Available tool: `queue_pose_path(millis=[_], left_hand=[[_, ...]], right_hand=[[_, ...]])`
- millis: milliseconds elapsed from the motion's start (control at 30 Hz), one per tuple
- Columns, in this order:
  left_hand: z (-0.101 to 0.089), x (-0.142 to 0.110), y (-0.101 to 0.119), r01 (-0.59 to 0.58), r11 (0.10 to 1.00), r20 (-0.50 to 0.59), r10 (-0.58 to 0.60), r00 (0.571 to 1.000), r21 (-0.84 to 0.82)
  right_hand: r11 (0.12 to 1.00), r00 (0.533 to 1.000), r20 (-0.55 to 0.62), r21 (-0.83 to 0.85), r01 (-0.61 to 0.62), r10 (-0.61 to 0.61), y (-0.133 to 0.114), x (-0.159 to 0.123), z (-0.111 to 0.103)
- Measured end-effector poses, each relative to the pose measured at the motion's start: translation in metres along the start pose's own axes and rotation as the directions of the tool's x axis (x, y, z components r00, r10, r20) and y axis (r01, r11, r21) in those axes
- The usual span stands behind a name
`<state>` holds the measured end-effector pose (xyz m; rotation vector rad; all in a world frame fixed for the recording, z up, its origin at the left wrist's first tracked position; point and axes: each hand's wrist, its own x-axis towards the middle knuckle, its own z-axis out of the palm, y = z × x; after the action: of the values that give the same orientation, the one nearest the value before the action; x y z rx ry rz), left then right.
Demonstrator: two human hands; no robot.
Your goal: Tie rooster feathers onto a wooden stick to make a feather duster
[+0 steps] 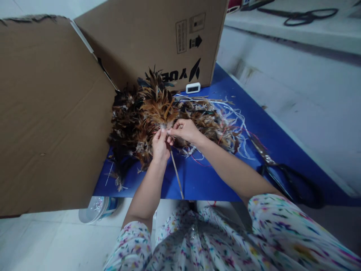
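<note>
Brown and black feathers fan out from a feather duster (159,103), whose thin wooden stick (176,173) slants down toward the table's front edge. My left hand (160,146) is closed around the stick, just below the base of the feathers. Close beside it, my right hand (184,130) pinches at the feather base with thumb and forefinger; the small thing between those fingertips cannot be made out. Loose feathers (124,124) lie heaped behind and to both sides of my hands.
A tall cardboard box (152,41) and flap (47,113) stand behind and left. Large black-handled scissors (293,184) lie right, near white strips (239,116). A small white display device (193,88) sits by the box. Another pair of scissors (307,17) rests on the ledge; a bucket (105,209) stands below.
</note>
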<state>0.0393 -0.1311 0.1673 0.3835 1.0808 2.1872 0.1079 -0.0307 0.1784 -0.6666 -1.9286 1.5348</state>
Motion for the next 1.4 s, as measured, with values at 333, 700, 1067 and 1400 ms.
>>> queue_pose_path(millis=[333,700,1067,1400], left_hand=[[0.001,-0.001,-0.004,-0.011,0.999,0.009,0.011,1.0,0.033],[0.005,-0.006,0.002,0.033,0.997,0.043,-0.036,0.998,0.067],[0.003,-0.007,0.007,0.117,0.988,0.091,-0.126,0.988,0.101],[0.014,-0.006,0.008,-0.009,0.984,0.055,0.0,0.998,0.176]], right_hand=[[0.958,0.991,0.135,0.281,-0.049,0.011,-0.02,-0.01,0.005],[0.98,0.986,0.16,0.184,-0.079,0.049,-0.023,-0.003,-0.014],[0.961,0.984,0.155,0.246,-0.125,0.088,-0.017,0.002,-0.019],[0.983,0.993,0.106,0.173,-0.064,0.046,-0.02,0.003,-0.024]])
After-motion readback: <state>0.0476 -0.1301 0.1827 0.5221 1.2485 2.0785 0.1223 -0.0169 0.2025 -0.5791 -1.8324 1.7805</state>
